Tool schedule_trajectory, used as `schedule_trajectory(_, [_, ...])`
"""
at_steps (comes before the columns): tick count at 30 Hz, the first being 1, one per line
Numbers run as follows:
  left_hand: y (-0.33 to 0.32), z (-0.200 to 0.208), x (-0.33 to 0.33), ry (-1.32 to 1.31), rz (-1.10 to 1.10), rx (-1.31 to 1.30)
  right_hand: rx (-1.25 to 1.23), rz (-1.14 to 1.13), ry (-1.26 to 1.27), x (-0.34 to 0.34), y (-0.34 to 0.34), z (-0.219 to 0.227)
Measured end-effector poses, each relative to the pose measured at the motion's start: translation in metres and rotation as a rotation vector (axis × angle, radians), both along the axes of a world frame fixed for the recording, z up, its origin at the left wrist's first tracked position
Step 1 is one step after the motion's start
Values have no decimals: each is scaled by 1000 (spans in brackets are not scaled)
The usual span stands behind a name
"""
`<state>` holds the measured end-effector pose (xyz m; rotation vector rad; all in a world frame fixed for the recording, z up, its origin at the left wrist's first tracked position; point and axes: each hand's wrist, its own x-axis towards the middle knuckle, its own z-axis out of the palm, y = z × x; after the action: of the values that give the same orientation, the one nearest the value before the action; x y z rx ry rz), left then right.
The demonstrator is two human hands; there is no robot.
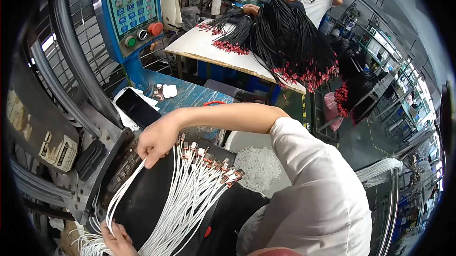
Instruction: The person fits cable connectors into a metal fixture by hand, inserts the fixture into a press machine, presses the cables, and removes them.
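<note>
Between my two hands runs a small group of white cables [124,190], bowed in an arc over a black surface. The right hand [159,138] pinches their upper end beside the machine's metal mould bed [122,169]; the tips inside the fingers are hidden. Lower down, my left hand [118,240] has its fingers closed round the same cables, partly cut off by the picture's edge. To the right of them lies a thick bundle of white cables with small orange-and-metal connector ends [202,154]. More loose white cable [88,242] lies at the lower left.
A blue control panel [135,13] with buttons stands behind. A phone [137,107] lies on the blue bench [185,96]. A white tub [280,187] holds clear plastic scraps. Beyond, black cables with red ends [289,42] cover a white table [190,42]; two people [318,6] are there.
</note>
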<state>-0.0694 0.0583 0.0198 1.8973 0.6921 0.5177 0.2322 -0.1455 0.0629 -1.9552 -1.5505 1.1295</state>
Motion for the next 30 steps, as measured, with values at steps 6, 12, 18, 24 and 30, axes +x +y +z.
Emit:
schedule_trajectory(6, [31,-3,2,-95,-222,-644,255,-216,314,-1,-57,2])
schedule_trajectory(12, [-69,30,91,9,-888,-800,249,-142,376,41,-75,24])
schedule_trajectory(18, [-123,0,128,-109,-494,-936,224,33,437,-25,-3,-17])
schedule_trajectory(24, [-60,-18,70,21,-349,-708,504,-119,-437,-18,39,-70])
schedule_trajectory(30, [-57,-24,53,-62,-328,-765,326,-223,-659,-40,54,-77])
